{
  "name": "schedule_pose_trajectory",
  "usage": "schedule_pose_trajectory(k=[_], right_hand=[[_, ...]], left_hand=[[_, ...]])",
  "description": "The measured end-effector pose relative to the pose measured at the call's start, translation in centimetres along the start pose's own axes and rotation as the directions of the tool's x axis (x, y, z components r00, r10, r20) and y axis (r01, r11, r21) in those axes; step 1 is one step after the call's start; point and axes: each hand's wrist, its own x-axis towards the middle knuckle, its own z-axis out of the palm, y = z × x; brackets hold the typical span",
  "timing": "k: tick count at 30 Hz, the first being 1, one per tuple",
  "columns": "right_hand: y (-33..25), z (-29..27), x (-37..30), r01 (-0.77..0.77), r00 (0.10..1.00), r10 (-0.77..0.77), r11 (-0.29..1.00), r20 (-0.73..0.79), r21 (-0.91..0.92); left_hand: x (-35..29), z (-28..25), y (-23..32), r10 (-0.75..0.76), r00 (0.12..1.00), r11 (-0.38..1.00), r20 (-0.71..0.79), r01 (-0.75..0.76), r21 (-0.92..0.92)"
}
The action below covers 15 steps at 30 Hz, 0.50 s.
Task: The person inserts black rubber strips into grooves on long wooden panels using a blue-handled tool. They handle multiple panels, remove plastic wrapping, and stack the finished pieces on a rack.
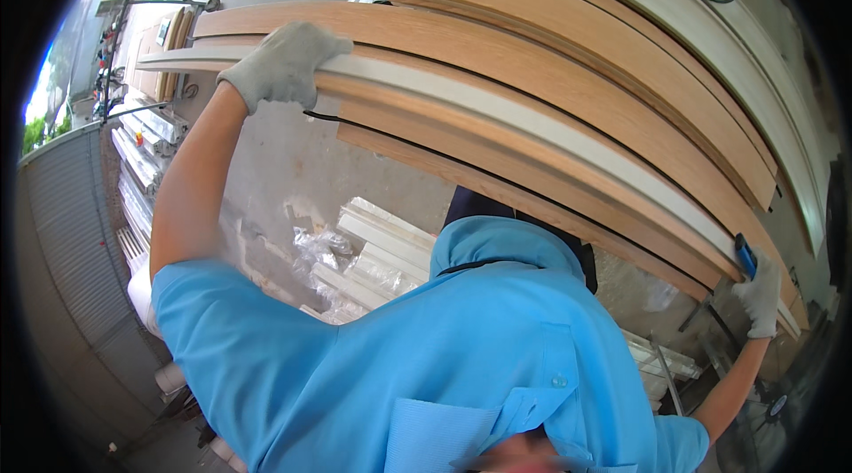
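My left hand, in a pale work glove, is closed over a long strip near its far-left part. The strip has a white face and a wood-coloured edge, and runs across to the right. At its other end my gloved right hand is closed around a small blue and black tool; its exact kind is unclear. That hand is also against the strip, though its fingers are partly hidden. Under and beyond the strip lies a wood-grain board with a dark line along it.
More wood-grain boards lie beyond, with white profiles at the far right. A narrower board is close before my body. White strips and clear plastic wrap lie on the floor. Stacked wrapped lengths stand left by a corrugated panel.
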Motion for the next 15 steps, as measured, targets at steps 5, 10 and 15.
schedule_pose_trajectory(k=[5, 10, 15], right_hand=[[-2.1, 0.4, -2.3, 0.053, 0.993, -0.054, 0.998, 0.101, 0.016], [-3.9, 1.4, -1.7, 0.034, 0.959, -0.036, 0.999, 0.28, 0.011], [-4.8, 1.3, 0.5, 0.014, 0.963, -0.024, 0.999, 0.27, 0.039]], left_hand=[[-0.4, 2.8, 0.1, 0.112, 0.974, 0.989, 0.195, -0.09, -0.119], [1.2, 7.6, 0.5, 0.198, 0.958, 0.975, 0.207, -0.172, -0.137], [3.2, 8.5, -0.3, 0.225, 0.962, 0.966, 0.154, -0.199, -0.166]])
